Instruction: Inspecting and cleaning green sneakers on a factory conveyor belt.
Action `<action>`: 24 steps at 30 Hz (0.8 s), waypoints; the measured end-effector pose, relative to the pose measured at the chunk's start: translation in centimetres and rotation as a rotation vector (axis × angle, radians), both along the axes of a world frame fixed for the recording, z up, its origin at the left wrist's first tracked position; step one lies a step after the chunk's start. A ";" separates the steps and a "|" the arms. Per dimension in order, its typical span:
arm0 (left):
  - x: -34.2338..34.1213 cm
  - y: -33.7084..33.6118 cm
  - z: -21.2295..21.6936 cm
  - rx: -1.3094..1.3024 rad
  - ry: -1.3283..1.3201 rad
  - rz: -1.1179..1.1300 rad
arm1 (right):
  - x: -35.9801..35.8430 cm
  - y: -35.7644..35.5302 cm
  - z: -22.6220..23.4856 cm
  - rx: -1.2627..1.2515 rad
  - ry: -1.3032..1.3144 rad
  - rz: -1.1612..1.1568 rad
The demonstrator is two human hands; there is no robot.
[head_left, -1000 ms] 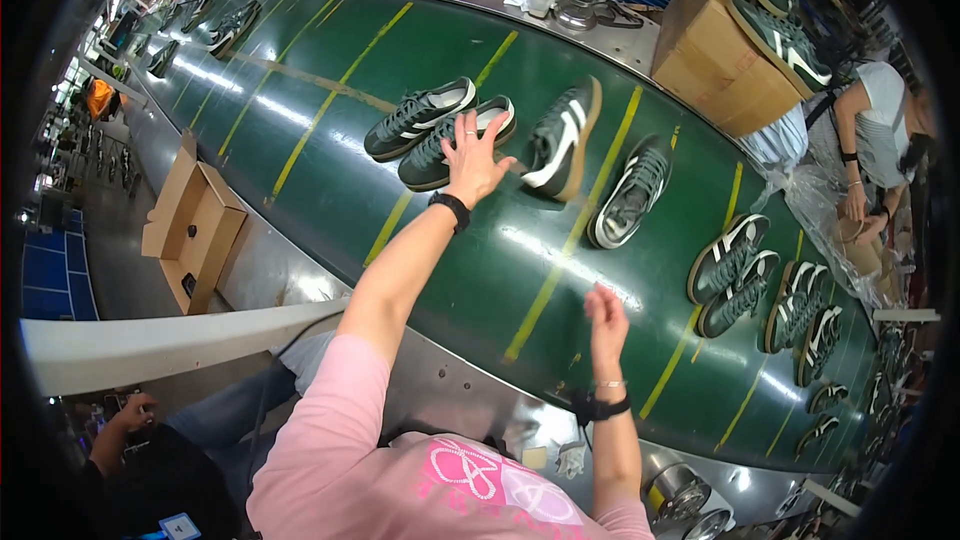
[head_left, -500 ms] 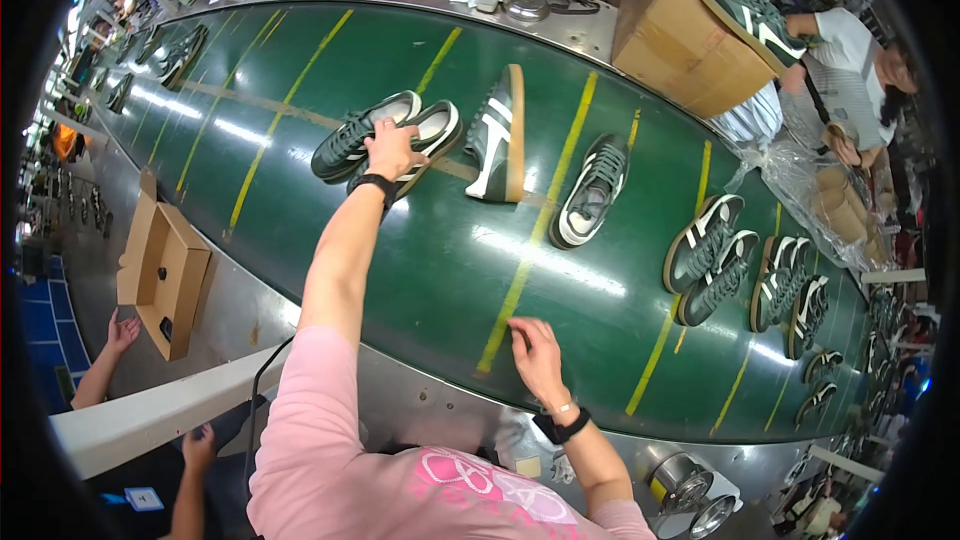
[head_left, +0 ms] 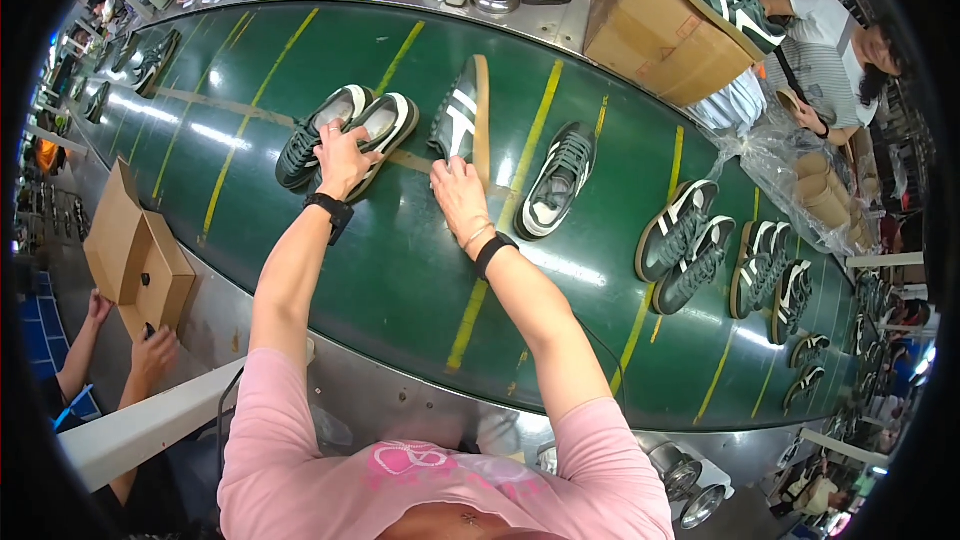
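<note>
My left hand point(head_left: 343, 162) rests on a pair of dark green sneakers with white stripes, its fingers and thumb gripping the left sneaker point(head_left: 297, 153) and the right sneaker point(head_left: 394, 122) where they meet. Both stand sole-down, side by side, on a green conveyor belt point(head_left: 400, 285). Just right of them a single sneaker point(head_left: 462, 115) lies on its side, its tan sole facing right. My right hand point(head_left: 461, 200) has its fingers closed about the near end of that sneaker. Another sneaker point(head_left: 558, 182) stands upright to the right of it.
Several more sneakers point(head_left: 690, 238) stand along the belt to the right. An open cardboard box point(head_left: 165, 265) sits on the near-left metal edge, with a co-worker's hands at it. Across the belt are a large carton point(head_left: 655, 30) with sneakers on top and a person holding a shoe part.
My right hand has reached from above the near belt across to the sideways sneaker and taken hold of it. My left hand stays on the pair. A co-worker's hand has come up to the open box.
</note>
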State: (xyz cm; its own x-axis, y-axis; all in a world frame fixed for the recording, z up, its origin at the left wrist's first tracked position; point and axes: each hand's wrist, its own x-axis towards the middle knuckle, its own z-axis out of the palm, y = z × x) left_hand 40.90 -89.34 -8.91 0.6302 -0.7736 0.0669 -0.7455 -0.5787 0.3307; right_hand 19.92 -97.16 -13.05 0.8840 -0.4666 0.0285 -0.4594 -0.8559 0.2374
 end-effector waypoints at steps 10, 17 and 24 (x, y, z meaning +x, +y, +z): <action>-5.9 4.2 5.2 -0.265 0.032 -0.080 | -12.5 6.0 6.9 0.630 -0.841 -0.123; -15.2 12.3 11.6 -0.349 0.051 -0.622 | -26.9 19.4 8.9 1.077 -0.850 -0.400; -23.2 22.8 11.9 0.029 -0.127 -1.204 | -39.7 30.8 10.0 0.912 -0.830 -0.601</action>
